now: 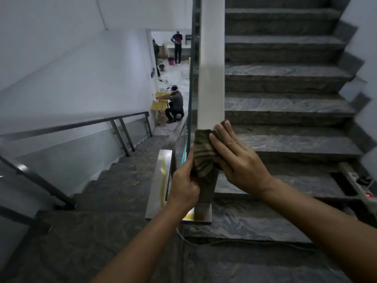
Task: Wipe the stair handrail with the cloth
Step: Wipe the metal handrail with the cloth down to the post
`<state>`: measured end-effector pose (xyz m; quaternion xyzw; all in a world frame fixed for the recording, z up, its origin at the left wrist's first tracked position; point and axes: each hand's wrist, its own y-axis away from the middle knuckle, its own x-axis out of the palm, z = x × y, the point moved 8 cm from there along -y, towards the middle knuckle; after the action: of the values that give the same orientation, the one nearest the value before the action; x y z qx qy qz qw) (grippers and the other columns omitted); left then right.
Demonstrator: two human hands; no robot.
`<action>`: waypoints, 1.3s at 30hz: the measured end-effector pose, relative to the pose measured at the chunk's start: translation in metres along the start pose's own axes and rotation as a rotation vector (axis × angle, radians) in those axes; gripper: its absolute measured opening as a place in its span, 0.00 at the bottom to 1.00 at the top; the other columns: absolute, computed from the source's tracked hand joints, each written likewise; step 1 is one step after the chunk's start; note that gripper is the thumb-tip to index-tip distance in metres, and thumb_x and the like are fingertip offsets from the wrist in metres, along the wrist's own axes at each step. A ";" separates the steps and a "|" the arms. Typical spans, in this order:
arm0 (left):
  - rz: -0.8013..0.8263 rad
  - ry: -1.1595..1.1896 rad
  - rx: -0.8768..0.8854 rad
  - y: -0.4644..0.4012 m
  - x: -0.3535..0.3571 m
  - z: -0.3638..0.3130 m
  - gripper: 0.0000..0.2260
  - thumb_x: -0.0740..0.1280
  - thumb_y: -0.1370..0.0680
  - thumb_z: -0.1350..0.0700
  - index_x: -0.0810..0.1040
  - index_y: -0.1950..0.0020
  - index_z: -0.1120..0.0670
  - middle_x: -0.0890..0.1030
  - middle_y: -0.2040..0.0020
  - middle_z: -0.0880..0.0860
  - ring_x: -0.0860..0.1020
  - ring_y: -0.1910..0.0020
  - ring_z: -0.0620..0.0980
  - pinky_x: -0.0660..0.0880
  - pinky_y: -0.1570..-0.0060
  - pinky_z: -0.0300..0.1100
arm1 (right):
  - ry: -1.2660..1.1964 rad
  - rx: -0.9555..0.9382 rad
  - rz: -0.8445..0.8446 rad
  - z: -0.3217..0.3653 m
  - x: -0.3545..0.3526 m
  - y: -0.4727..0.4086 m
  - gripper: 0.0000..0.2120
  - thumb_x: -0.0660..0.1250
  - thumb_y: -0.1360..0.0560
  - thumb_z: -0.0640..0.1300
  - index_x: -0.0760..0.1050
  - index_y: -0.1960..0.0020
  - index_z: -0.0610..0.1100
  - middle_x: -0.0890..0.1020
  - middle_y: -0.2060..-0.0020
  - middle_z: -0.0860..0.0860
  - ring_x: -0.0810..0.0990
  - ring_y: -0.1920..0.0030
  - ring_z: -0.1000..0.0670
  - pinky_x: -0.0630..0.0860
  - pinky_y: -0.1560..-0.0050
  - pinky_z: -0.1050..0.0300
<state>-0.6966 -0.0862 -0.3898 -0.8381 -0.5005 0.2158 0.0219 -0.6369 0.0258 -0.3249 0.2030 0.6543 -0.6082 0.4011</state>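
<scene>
Stairwell, dim light, seen from a landing.

Upward flight (285,84): dark veined stone steps, filling the right half, rising to the top edge.

Downward flight (122,176): same stone, dropping to the left toward a lit room at the bottom.

White wall (61,68): plain, along the left of the downward flight. No writing legible on it.

White post (211,68): flat vertical face between the two flights, standing at the landing's edge, with a glass panel (191,88) edge-on just to its left.

Handrail (77,124): dark metal bar on slim uprights over frosted glass, running along the far side of the downward flight; a second dark rail (40,180) crosses the lower left.

Two people in the lower room: one crouched (175,103) beside a yellow wooden bench (159,105), one standing (177,46) farther back.

Right hand (238,160): fingers spread flat, palm pressing the cloth against the lower part of the post; its grip is apart.

Left hand (184,180): grip clamped on the cloth's hanging lower end, fingers curled.

Cloth (204,154): green-brown, striped, bunched, held against the post between both hands.

Power strip (359,184): pale, on a step at the right edge, with a small red light. No brand readable.
</scene>
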 end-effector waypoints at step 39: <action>1.120 -0.945 0.480 0.064 0.026 0.189 0.32 0.57 0.20 0.52 0.44 0.23 0.60 0.41 0.21 0.60 0.42 0.22 0.59 0.45 0.24 0.55 | 0.207 1.217 0.486 0.062 0.206 0.177 0.31 0.56 0.24 0.40 0.51 0.23 0.47 0.44 0.22 0.48 0.41 0.23 0.42 0.43 0.27 0.37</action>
<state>-0.7056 -0.1300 -0.5864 -0.7576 0.1027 0.6323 -0.1253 -0.6092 -0.0475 -0.5918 0.5925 0.1650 -0.7387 0.2757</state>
